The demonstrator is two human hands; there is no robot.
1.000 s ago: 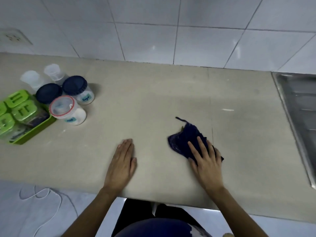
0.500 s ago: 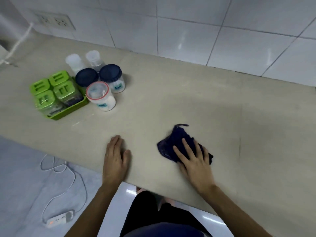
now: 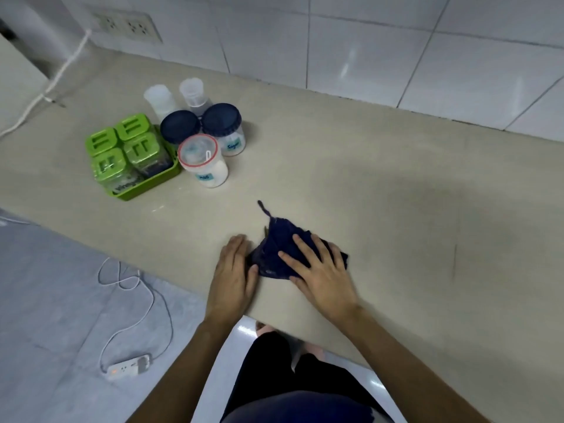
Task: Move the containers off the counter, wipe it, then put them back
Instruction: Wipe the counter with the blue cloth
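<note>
A crumpled dark blue cloth (image 3: 276,248) lies near the front edge of the beige counter (image 3: 381,184). My right hand (image 3: 317,270) rests flat on the cloth, fingers spread. My left hand (image 3: 233,274) lies flat on the counter just left of it, touching the cloth's edge. At the far left stand the containers: a green tray (image 3: 149,186) with several green-lidded boxes, two jars with dark blue lids (image 3: 222,120), a red-rimmed jar of white powder (image 3: 203,161) and two small clear cups (image 3: 192,91).
White tiled wall runs behind the counter, with wall sockets (image 3: 128,25) at top left and a white cable (image 3: 55,77) hanging from there. On the floor at lower left lies a power strip (image 3: 128,366) with its cord.
My right hand has slid the cloth leftward until it meets my left hand. The view has swung left, so the sink has left the frame and the containers sit nearer the middle.
</note>
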